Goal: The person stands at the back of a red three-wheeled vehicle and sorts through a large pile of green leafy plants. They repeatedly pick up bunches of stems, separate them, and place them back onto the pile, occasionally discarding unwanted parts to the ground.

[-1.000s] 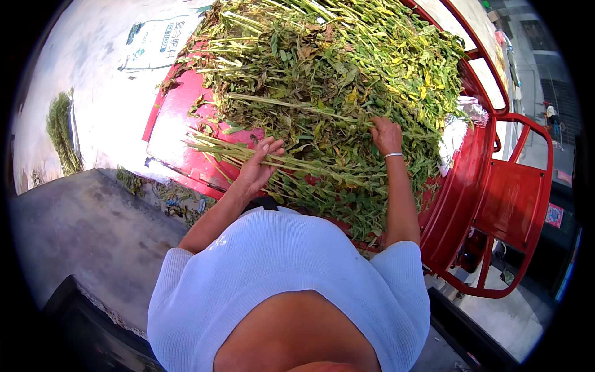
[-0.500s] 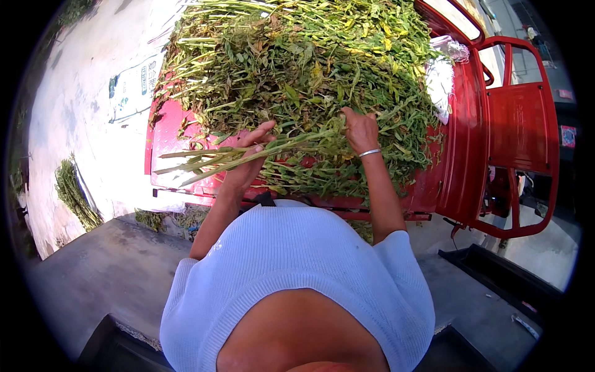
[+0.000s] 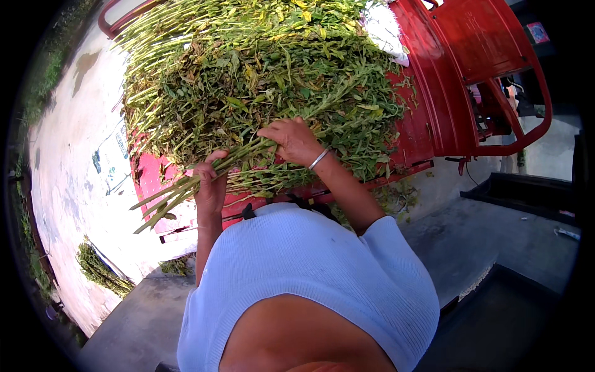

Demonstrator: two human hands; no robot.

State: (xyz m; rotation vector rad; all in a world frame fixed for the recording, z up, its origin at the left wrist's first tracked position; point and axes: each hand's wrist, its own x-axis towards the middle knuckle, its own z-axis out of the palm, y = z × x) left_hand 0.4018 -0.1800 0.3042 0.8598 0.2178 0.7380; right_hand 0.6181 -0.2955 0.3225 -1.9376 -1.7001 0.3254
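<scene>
A small bunch of leafy green stalks lies slantwise across both my hands. Its bare cut ends point to the lower left, and its leafy tops reach up to the right. My left hand is curled round the stalks close to the cut ends. Farther up, my right hand, with a silver bangle at the wrist, is closed over the middle of the bunch. Beneath and beyond them spreads a thick heap of similar cut plants, green with yellow and brown withered leaves, on a red cargo bed.
The red metal cab frame rises on the right, with a white sack beside the heap. A printed white sack lies on the pale ground at left. Another plant bundle rests lower left. Dark trays stand at lower right.
My right hand has slid down the stalks toward my left hand. My left fingers, stretched out before, now curl round the stalks. The whole view has turned and shifted.
</scene>
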